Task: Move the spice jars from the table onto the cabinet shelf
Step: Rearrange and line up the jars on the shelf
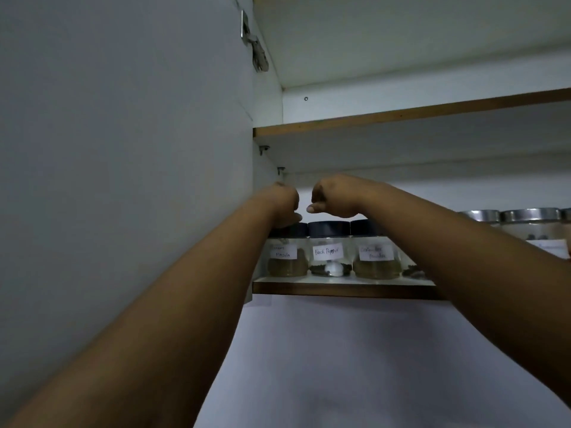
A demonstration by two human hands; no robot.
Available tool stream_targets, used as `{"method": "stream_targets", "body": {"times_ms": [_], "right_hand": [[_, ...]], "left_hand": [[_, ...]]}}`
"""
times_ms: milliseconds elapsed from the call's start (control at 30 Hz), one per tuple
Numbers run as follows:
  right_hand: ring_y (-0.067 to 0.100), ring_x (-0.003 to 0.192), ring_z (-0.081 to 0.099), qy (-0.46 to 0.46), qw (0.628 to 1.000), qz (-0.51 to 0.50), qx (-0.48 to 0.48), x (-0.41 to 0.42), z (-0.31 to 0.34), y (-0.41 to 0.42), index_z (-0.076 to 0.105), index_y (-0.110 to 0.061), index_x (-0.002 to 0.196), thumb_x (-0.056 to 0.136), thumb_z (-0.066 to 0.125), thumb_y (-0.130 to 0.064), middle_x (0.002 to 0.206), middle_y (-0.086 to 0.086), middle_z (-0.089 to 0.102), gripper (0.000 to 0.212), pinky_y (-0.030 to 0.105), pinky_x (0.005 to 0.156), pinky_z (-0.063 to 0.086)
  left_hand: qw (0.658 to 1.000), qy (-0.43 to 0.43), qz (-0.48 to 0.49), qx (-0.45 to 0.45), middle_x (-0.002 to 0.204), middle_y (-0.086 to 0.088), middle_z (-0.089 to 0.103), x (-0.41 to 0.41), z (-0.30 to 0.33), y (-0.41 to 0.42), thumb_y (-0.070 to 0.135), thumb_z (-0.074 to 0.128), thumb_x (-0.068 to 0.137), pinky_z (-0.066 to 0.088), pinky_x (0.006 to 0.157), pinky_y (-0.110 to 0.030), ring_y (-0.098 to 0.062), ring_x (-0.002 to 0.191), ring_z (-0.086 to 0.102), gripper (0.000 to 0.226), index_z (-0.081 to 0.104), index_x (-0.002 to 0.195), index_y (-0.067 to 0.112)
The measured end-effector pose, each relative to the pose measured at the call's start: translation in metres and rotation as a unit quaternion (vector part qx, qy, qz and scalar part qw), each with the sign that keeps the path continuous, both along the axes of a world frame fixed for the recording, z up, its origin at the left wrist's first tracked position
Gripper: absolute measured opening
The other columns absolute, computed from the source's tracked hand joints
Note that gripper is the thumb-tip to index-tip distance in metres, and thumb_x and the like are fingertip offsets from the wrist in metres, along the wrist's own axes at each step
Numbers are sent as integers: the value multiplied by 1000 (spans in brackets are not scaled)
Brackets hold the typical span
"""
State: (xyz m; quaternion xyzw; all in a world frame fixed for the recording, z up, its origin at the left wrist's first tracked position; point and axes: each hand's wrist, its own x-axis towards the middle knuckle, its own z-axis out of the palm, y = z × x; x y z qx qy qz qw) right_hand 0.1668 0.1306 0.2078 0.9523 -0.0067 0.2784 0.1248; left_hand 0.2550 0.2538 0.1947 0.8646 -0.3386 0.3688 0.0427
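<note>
Both bare forearms rise from the bottom of the view, the left from about 7 o'clock and the right from about 4 o'clock, and they meet a little above the middle. The left hand (282, 205) bends down at the wrist over the black lid of the jar at the left end of the row, its fingers pointing down behind that lid; whether they grip the lid or only rest on it cannot be told. The right hand (335, 197) hangs just beside it at its 3 o'clock, fingers curled down and in, the thumb tip pointing toward the left hand; nothing shows in its grasp, though its palm side is hidden. Just below the hands, on the lower shelf (340, 290) with its brown front edge, three glass jars with black lids stand upright side by side. The masala jar (285, 257) is at 9 o'clock of the row and holds brownish powder. The black pepper jar (328, 257) stands in the middle with dark bits and something white at its bottom. The coriander jar (375, 259) is at 3 o'clock with brownish powder, and the right forearm partly covers its right side. Farther toward 3 o'clock, past the right arm, stand steel-lidded jars (530, 225). The open cabinet door (123, 149) fills the view from 8 to 11 o'clock, with a metal hinge (255, 41) near 12 o'clock. Above the hands runs the upper shelf (401, 114).
</note>
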Motion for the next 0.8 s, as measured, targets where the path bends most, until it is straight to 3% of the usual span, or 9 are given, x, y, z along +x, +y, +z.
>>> {"method": "stream_targets", "body": {"times_ms": [133, 300, 467, 567, 667, 700, 767, 800], "right_hand": [[25, 110, 58, 27, 998, -43, -44, 19, -11, -4, 61, -12, 125, 97, 54, -30, 123, 7, 62, 34, 37, 95, 48], [23, 103, 60, 42, 989, -110, -92, 38, -12, -6, 64, -9, 118, 92, 56, -5, 119, 8, 62, 28, 28, 75, 47], [19, 87, 54, 72, 972, -184, -128, 68, -8, -15, 63, -10, 117, 88, 63, -8, 114, 6, 63, 29, 24, 60, 42], [15, 64, 48, 88, 963, -228, -111, 94, -7, -18, 59, -8, 93, 89, 63, -10, 80, 3, 53, 7, 23, 56, 39], [13, 57, 39, 93, 968, -225, -66, 118, -3, -21, 47, -9, 69, 90, 63, -12, 70, 3, 42, 26, 26, 72, 40], [13, 58, 38, 96, 970, -219, -43, 125, -3, -22, 48, -9, 71, 91, 62, -14, 71, 3, 41, 25, 25, 74, 38], [14, 59, 38, 99, 971, -216, -3, 136, -3, -19, 57, -9, 94, 94, 57, -18, 74, 4, 40, 8, 25, 75, 37], [14, 60, 39, 102, 973, -207, -5, 144, -4, -22, 58, -11, 111, 95, 56, -18, 75, 4, 40, 18, 25, 75, 37]], "left_hand": [[999, 37, -29, -5, 111, -7, 68, 10, -4, -3, 30, 65, 89, 49, 93, -34, -22, 106, 59, 28, 71, 109, 12], [997, 68, 3, 22, 115, -2, 66, 30, 3, -12, 19, 76, 81, 46, 88, -28, -20, 106, 58, 26, 72, 107, 17], [993, 39, 63, 96, 119, -8, 63, 65, 4, -47, 21, 72, 84, 50, 90, -32, -24, 107, 59, 33, 67, 115, 13], [985, 47, 92, 136, 119, -7, 63, 87, 10, -65, 24, 72, 85, 49, 89, -31, -23, 107, 60, 34, 66, 117, 13], [976, 65, 124, 167, 121, -8, 62, 99, 17, -76, 19, 71, 85, 49, 89, -32, -22, 97, 58, 34, 65, 119, 13], [971, 66, 133, 185, 121, -8, 62, 102, 19, -79, 19, 69, 86, 50, 89, -33, -22, 94, 57, 34, 64, 120, 13], [962, 71, 149, 219, 120, -5, 61, 105, 26, -83, 22, 65, 89, 50, 89, -34, -21, 94, 56, 37, 60, 125, 14], [958, 85, 154, 228, 119, -4, 59, 107, 30, -84, 24, 63, 91, 50, 90, -34, -21, 95, 57, 39, 58, 128, 15]]}}
